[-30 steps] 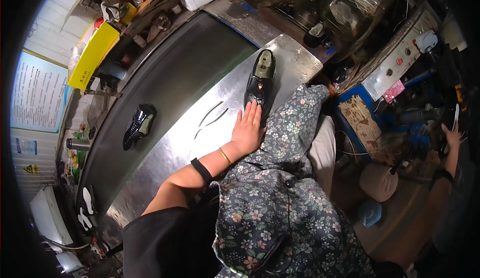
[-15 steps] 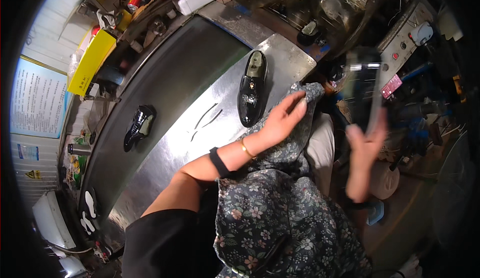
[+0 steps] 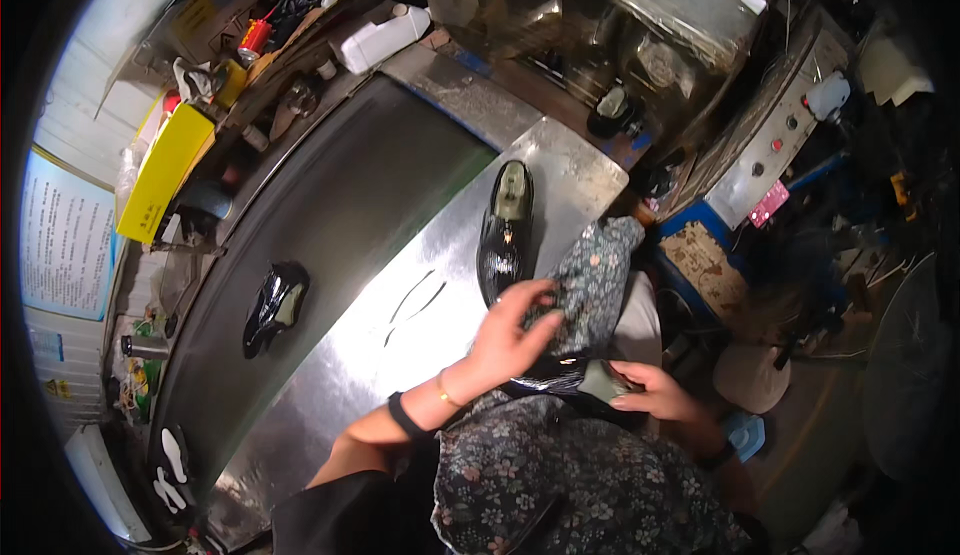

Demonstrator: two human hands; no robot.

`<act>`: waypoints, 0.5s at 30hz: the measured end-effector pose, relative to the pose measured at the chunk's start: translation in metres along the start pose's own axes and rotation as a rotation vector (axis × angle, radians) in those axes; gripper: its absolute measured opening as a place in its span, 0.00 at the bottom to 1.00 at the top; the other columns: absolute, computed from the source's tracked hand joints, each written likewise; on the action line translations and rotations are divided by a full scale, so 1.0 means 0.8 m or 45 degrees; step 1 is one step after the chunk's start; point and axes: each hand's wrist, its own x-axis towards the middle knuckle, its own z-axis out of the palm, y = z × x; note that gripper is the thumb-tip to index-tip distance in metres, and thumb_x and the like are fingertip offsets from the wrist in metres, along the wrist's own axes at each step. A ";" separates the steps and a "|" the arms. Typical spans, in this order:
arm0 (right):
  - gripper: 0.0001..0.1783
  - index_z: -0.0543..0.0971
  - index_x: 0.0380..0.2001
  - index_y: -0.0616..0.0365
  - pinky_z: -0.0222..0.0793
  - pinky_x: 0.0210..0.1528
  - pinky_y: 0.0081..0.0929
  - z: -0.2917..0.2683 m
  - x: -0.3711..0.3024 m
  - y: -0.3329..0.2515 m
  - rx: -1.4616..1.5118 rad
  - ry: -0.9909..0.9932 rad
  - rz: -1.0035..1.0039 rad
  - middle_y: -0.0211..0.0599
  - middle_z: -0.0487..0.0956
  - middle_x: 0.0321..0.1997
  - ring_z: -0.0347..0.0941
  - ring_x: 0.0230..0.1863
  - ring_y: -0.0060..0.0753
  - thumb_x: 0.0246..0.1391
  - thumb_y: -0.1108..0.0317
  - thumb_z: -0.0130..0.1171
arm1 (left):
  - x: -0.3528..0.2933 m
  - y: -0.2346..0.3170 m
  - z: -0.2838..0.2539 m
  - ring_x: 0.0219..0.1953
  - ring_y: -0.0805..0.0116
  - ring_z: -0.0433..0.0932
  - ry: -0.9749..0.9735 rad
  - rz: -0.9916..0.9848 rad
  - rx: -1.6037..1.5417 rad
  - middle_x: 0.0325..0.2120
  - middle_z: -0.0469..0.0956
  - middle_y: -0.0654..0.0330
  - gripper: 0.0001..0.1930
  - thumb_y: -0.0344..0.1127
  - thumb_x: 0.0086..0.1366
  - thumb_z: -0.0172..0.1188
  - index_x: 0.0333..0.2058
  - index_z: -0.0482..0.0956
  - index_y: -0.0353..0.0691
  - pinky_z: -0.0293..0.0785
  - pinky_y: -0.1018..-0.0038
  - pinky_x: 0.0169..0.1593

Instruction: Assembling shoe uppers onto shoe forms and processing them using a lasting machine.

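Observation:
My right hand (image 3: 655, 392) grips a glossy black shoe (image 3: 555, 375) at its heel end, where a grey-green last fills the opening. This shoe lies sideways over my lap, its toe pointing left and partly hidden. My left hand (image 3: 508, 343) is just above it, fingers spread and holding nothing. Beyond that hand, another black shoe (image 3: 507, 235) with a last inside stands upright on the metal table (image 3: 345, 375); my fingers overlap its toe in view. A third black shoe (image 3: 275, 310) lies tipped on the dark belt (image 3: 370, 160) at left.
Two thin dark strips (image 3: 415, 300) lie on the metal. White sole-shaped pieces (image 3: 172, 455) sit at the belt's near left end. A white jug (image 3: 385, 40) stands behind the belt, and a control panel (image 3: 775, 145) runs along the right. A floral apron covers my lap.
My right hand has brought the shoe down from the raised right side to my lap. My left hand has moved nearer to me, over that shoe. The view has shifted slightly.

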 end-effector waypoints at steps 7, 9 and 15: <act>0.20 0.74 0.55 0.64 0.68 0.57 0.28 -0.061 0.086 -0.040 0.784 0.401 -0.366 0.39 0.78 0.51 0.75 0.52 0.30 0.58 0.71 0.52 | 0.028 -0.073 -0.086 0.45 0.56 0.79 0.350 -0.297 0.276 0.43 0.79 0.48 0.19 0.34 0.63 0.61 0.51 0.75 0.34 0.74 0.70 0.50; 0.22 0.71 0.57 0.65 0.71 0.56 0.32 -0.102 0.177 -0.100 0.597 0.169 -0.669 0.41 0.78 0.53 0.76 0.51 0.34 0.60 0.70 0.49 | 0.046 -0.071 -0.069 0.50 0.41 0.76 0.232 -0.291 0.451 0.48 0.75 0.38 0.29 0.41 0.58 0.65 0.55 0.71 0.32 0.73 0.64 0.53; 0.35 0.63 0.63 0.65 0.63 0.59 0.30 -0.145 0.397 -0.220 -0.171 0.935 -0.671 0.44 0.74 0.58 0.70 0.56 0.36 0.53 0.66 0.59 | 0.123 -0.094 -0.023 0.46 0.48 0.79 0.169 -0.527 0.827 0.48 0.75 0.38 0.43 0.44 0.53 0.70 0.61 0.59 0.27 0.74 0.63 0.51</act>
